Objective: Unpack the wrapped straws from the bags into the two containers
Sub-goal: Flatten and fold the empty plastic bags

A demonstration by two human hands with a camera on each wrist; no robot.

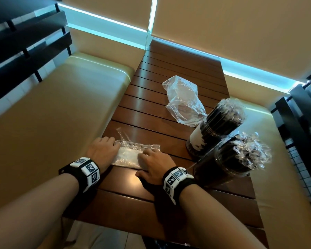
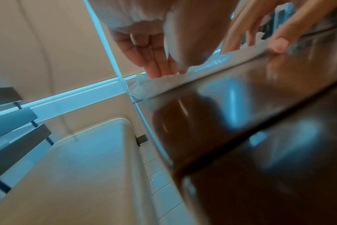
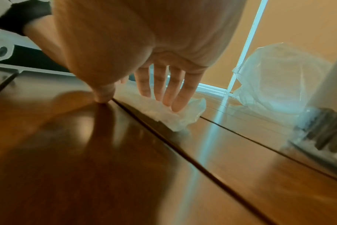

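Note:
A flat clear plastic bag (image 1: 133, 155) lies near the front of the wooden slatted table (image 1: 151, 112). My left hand (image 1: 111, 143) presses its left end with straight fingers (image 2: 158, 67). My right hand (image 1: 144, 156) lies on its right part, fingers (image 3: 169, 94) flat on the bag (image 3: 179, 120) and thumb tip on the wood. Two clear containers (image 1: 217, 126) (image 1: 230, 160) packed with black wrapped straws stand at the right. What the flat bag holds cannot be made out.
A crumpled, empty-looking clear bag (image 1: 183, 99) lies behind the containers, mid-table; it shows as a crumpled bag (image 3: 279, 79) in the right wrist view. Beige cushioned benches (image 1: 52, 108) flank the table on both sides. Dark slatted backrests rise at far left and right.

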